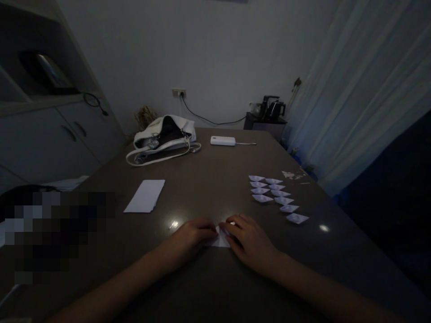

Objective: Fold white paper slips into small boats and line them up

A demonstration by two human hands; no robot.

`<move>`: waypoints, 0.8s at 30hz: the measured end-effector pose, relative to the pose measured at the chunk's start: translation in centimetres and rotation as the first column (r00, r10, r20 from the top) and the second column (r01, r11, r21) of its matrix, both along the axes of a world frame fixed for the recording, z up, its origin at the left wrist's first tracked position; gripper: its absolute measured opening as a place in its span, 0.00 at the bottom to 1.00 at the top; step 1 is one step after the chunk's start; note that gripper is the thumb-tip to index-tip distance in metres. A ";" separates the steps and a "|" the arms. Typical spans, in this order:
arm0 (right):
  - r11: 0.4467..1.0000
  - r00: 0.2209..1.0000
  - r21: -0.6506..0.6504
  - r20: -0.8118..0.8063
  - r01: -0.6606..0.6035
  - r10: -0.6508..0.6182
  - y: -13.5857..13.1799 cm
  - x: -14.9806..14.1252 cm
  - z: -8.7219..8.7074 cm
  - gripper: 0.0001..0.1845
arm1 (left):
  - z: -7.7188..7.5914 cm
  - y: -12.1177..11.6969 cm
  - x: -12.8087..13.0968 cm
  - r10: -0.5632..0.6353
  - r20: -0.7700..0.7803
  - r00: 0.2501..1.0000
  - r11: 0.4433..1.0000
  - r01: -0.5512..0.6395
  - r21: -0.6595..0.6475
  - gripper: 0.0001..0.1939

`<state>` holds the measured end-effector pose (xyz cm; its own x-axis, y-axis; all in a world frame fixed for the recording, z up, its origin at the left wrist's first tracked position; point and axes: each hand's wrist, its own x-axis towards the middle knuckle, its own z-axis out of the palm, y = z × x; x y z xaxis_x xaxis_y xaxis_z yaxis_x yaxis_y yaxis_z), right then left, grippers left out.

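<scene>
A small folded sheet of white paper (220, 240) lies on the table in front of me, partly covered by my fingers. My left hand (198, 233) grips its left side, with the fingers pressed together. From the right, my right hand (247, 237) holds the paper's upper right part between thumb and fingers. Folded paper boats (283, 200), several of them, stand in two slanting rows to the right of my right hand. A stack of white paper sheets (144, 196) rests to the left, beyond my left hand.
Farther back on the table (215, 168) are a white handbag (164, 134) and a white power bank (222, 141) with a short cord. Torn paper scraps (292, 175) lie near the right edge. Behind the table stands a black kettle (276, 110).
</scene>
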<state>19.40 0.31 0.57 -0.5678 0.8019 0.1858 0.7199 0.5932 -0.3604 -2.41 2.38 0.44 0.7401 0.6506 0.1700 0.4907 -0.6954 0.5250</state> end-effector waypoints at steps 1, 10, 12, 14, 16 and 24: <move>1.000 1.000 0.008 0.009 -0.002 0.002 0.0 0.0 0.0 0.16 | 0.1 0.0 0.0 -0.004 -0.010 1.000 1.000 0.004 0.002 0.15; 0.999 0.997 0.033 0.080 -0.016 0.013 -0.1 -0.1 0.4 0.17 | 0.8 -0.2 0.3 0.016 -0.070 0.997 1.000 -0.016 -0.003 0.14; 0.999 0.995 0.029 0.101 -0.017 0.014 -0.1 -0.2 0.5 0.18 | 0.7 -0.2 0.3 0.011 -0.079 0.997 1.000 -0.011 0.006 0.14; 0.999 0.993 0.033 0.113 -0.019 0.015 -0.1 -0.2 0.5 0.17 | 0.6 -0.2 0.4 0.007 -0.087 0.996 1.000 -0.006 0.012 0.13; 0.999 0.992 0.037 0.121 -0.020 0.015 -0.1 -0.2 0.5 0.17 | 0.7 -0.2 0.5 0.007 -0.092 0.996 1.000 -0.006 0.012 0.13; 0.997 0.989 0.068 0.150 -0.028 0.018 -0.2 -0.3 0.7 0.17 | 0.5 -0.2 0.3 0.009 -0.072 0.997 1.000 -0.009 0.008 0.14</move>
